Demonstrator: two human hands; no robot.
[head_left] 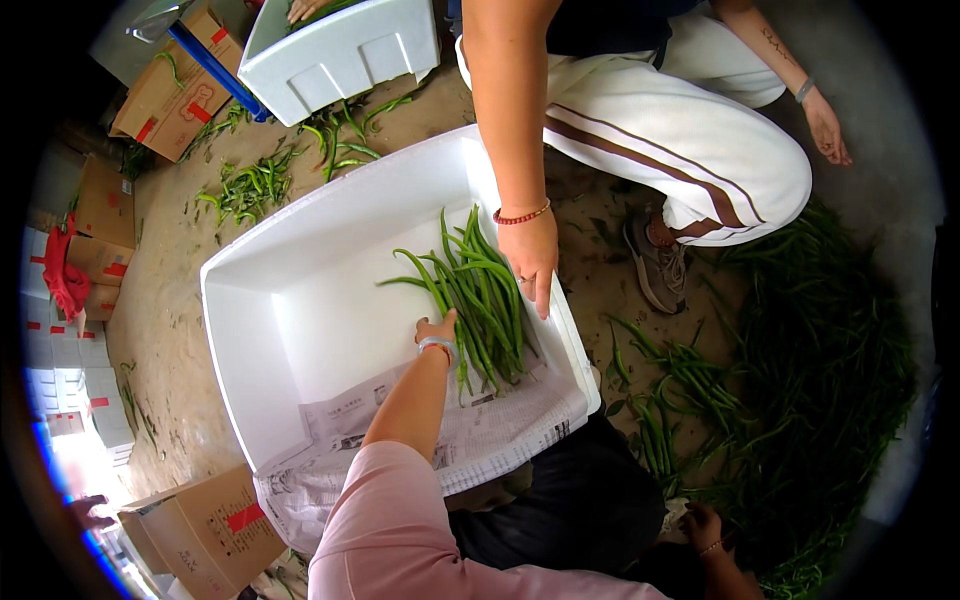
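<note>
White box floor (345, 300) bears green peppers (485, 305) touching the left hand (435, 329)

From my station I saw left hand (436, 330) touching long green peppers (484, 300) inside white box (245, 345), newspaper (350, 420) lining near side; right hand (702, 526) near right; co-worker's hand (530, 250) at box's right side.

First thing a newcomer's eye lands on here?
The big white foam box fills the middle, a bundle of long green peppers in its right half with the person's left hand at the bundle's left edge. Then the large heap of green peppers along the right side, and a co-worker's striped white trousers at upper right.
</note>
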